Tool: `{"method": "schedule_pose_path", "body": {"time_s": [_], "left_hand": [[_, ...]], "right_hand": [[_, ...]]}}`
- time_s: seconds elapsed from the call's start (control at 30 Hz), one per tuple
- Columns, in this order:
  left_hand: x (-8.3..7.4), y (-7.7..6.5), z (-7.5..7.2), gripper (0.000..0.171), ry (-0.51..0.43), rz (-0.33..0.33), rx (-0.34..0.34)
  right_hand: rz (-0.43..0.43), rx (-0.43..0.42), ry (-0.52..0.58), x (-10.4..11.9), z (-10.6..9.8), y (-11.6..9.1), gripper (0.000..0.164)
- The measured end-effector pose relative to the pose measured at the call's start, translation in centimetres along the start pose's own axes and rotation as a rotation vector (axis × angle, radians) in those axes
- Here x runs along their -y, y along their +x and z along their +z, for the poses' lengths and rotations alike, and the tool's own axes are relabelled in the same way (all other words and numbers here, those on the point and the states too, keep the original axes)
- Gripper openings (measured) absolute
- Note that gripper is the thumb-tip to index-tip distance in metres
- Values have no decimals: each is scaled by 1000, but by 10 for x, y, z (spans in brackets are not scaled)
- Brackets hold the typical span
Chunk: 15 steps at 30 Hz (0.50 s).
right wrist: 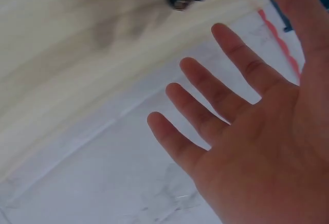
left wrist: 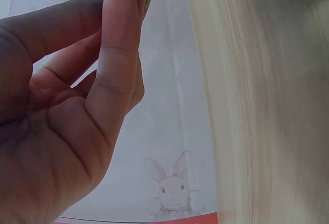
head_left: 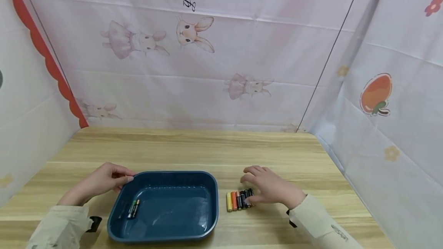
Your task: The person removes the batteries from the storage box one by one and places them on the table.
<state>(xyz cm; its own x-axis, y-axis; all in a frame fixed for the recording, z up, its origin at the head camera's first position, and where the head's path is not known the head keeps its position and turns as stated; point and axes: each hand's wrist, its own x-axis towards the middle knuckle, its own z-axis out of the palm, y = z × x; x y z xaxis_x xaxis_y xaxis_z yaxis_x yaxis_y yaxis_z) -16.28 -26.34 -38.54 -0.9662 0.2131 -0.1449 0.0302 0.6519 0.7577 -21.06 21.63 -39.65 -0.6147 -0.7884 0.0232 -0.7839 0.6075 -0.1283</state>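
Observation:
A dark blue rectangular tray (head_left: 173, 237) lies on the table, and my left hand (head_left: 104, 180) pinches its far left corner between thumb and fingers. The left wrist view also shows that grip of the left hand (left wrist: 77, 106) on the rim. Two batteries (head_left: 133, 209) lie side by side at the left inside the tray. Right of the tray, a row of several batteries (head_left: 233, 201) in yellow, orange and black rests on the wood. My right hand (head_left: 270, 185) hovers at the row's right end, partly covering it; its fingers (right wrist: 241, 62) are spread with nothing held.
The wooden table (head_left: 194, 149) reaches back to a pale cloth wall (head_left: 207, 99) printed with rabbits. Another cloth wall (head_left: 398, 164) rises along the right side. A black strap (head_left: 94, 224) shows by the left sleeve.

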Motion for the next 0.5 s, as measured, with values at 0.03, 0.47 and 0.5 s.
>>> {"method": "schedule_pose_path", "body": {"time_s": [0.03,0.47,0.5], "left_hand": [[0,1,-1,23,2,2,-1],[9,20,-14,21,15,34,14],[10,21,-15,22,15,33,15]], "right_hand": [[-2,-7,-11,3,-2,4,49],[-152,-124,-204,62,-31,65,49],[-165,-128,-213,67,-32,70,50]]}}
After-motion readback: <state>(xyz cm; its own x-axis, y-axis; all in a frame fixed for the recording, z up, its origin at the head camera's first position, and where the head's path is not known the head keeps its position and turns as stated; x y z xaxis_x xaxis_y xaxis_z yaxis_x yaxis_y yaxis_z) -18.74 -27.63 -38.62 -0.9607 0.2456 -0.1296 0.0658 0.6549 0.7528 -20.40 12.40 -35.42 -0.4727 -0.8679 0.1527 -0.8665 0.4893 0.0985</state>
